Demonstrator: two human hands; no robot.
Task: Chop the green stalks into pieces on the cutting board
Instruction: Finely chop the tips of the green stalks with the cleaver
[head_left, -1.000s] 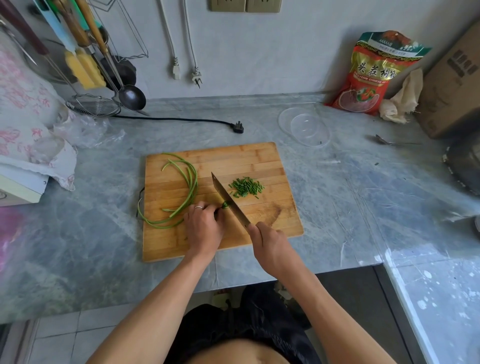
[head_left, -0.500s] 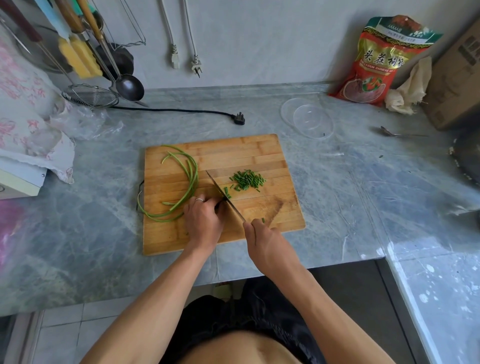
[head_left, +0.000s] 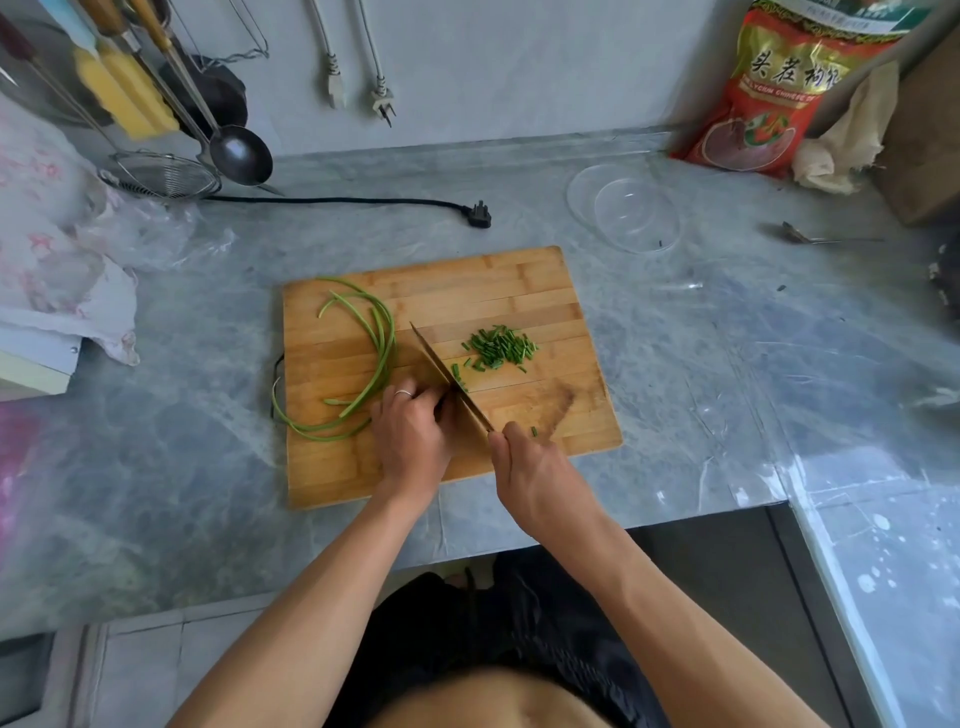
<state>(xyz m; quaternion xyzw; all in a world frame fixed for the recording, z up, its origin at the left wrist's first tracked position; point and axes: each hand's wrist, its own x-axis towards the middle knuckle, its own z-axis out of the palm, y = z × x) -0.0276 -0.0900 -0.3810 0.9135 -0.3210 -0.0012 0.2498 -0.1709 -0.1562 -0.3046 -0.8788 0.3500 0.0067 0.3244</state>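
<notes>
The left hand (head_left: 413, 436) bunches the green stalks (head_left: 374, 358) in a curled grip beside the knife (head_left: 449, 382), whose handle the right hand (head_left: 535, 478) clasps, so cut pieces (head_left: 498, 348) fall clear on the cutting board (head_left: 519, 291).

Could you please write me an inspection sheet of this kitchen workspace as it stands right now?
Surface: grey marble counter, streaked.
Job's things: cutting board; long stalks at its left; chopped pieces right of the knife.
Clutter: glass bowl, red bag, spoon, plastic wrap.
Hands: left hand holds the stalks; right hand grips the knife.
Cables: black cord, unplugged; two plugs hanging.
Surroundings: ladle, strainer, cardboard box.
</notes>
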